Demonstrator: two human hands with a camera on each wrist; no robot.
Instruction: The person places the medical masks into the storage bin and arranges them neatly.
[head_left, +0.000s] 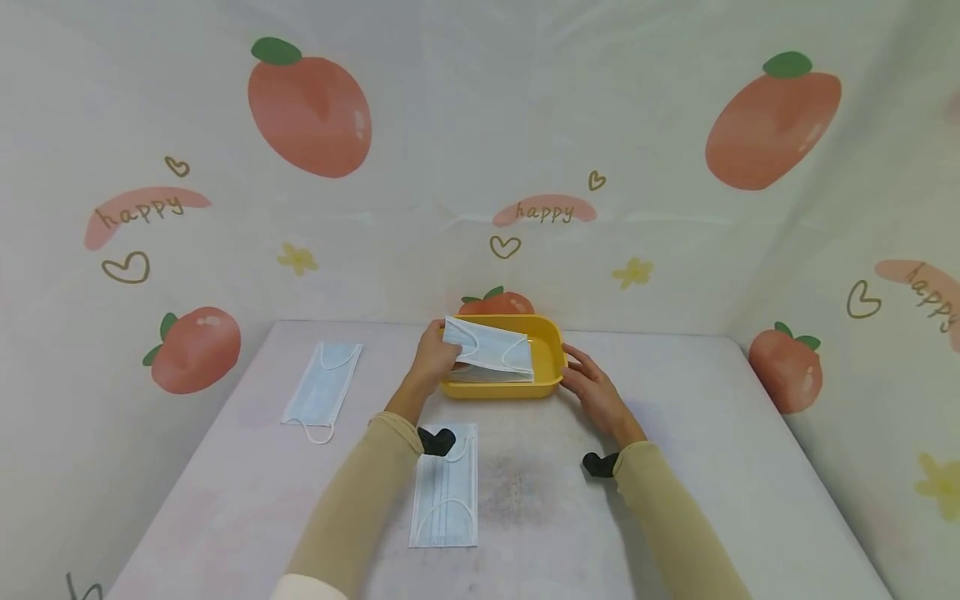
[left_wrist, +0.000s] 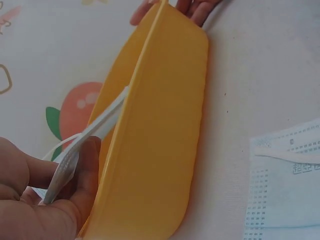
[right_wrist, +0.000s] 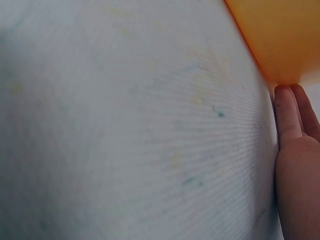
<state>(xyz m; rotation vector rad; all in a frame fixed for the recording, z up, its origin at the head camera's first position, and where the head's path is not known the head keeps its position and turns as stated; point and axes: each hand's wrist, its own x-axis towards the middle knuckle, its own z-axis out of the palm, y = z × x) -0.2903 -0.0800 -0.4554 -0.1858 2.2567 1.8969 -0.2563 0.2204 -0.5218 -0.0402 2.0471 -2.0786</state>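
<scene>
Tray point(head_left: 551, 379): plain yellow-orange. Mask over the tray point(head_left: 491, 350): pale blue with white ear loops. Mask nearer than the tray point(head_left: 444, 500): pale blue, pleated, white-looped. Mask left of the tray point(head_left: 324, 383): same colours. Tablecloth point(head_left: 712, 467): whitish, faintly mottled. Backdrop behind the tray point(head_left: 450, 150): cream, printed with peach-red fruits, green leaves, yellow flowers, brown hearts and "happy". Sleeves point(head_left: 360, 500): tan.

Both hands reach forward, left hand point(head_left: 433, 360) pinching, right hand point(head_left: 596, 392) flat.
</scene>
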